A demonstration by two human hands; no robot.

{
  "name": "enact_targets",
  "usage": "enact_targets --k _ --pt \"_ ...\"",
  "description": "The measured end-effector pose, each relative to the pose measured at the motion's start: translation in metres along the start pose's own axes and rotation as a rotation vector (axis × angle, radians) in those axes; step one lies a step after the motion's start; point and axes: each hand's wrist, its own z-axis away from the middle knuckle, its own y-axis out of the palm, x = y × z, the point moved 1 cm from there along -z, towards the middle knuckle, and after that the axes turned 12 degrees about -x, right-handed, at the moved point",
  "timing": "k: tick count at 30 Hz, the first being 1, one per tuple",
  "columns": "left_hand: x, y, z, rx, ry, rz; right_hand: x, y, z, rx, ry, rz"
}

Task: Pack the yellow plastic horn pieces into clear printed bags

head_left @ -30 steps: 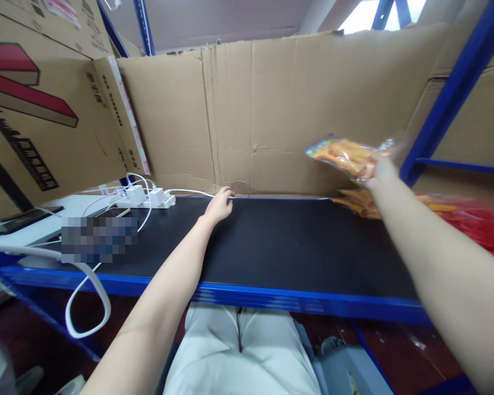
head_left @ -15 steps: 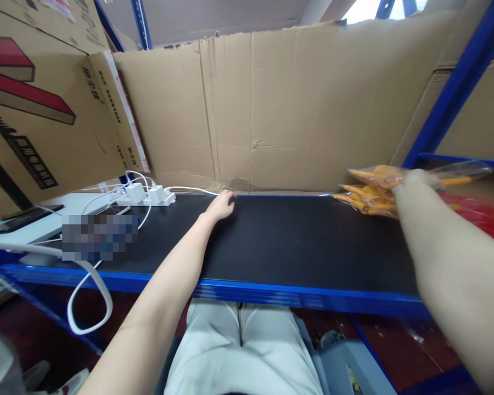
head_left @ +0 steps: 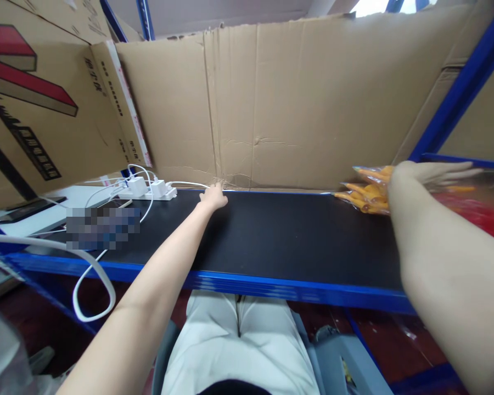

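the left hand [head_left: 214, 197] lies flat and empty at the desk's [head_left: 280, 241] back edge, fingertips touching the cardboard wall [head_left: 296, 104], near the white power strip [head_left: 148, 192] toward the back left. the right hand [head_left: 432, 173] reaches past the right edge, fingers spread open, palm pressing on the clear packets of orange sticks [head_left: 366, 192] — resting on them, not gripping. the packets sit stacked at the back right corner beside red bags [head_left: 481, 214]; by the look of it they are set down, with only the hand left to lift off.

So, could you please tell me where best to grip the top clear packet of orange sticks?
Probably its near left end, approached from the left: the top packet lies flat on the pile, that end pokes clear of the right hand resting flat on it.
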Motion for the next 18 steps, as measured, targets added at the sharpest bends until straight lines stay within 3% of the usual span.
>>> enact_targets --k 1,2,6,9,15,18 --pt "0.003 -0.007 0.002 -0.022 -0.027 -0.034 0.004 -0.008 0.004 -0.041 0.265 -0.015" --pt "0.008 -0.015 0.004 -0.076 -0.031 -0.058 0.011 -0.017 0.009 -0.074 0.338 -0.079" --pt "0.042 -0.04 0.017 -0.379 -0.122 -0.081 0.044 -0.046 0.035 -0.15 -0.19 -0.328" --pt "0.077 -0.05 0.026 -0.501 -0.287 -0.058 0.057 -0.048 0.064 -0.087 -0.482 -0.368" --pt "0.135 -0.048 0.032 -0.514 -0.529 -0.033 0.052 -0.024 0.122 0.215 -0.936 -0.517" --pt "0.151 -0.043 0.033 -0.466 -0.582 -0.032 0.05 -0.02 0.136 0.309 -1.035 -0.541"
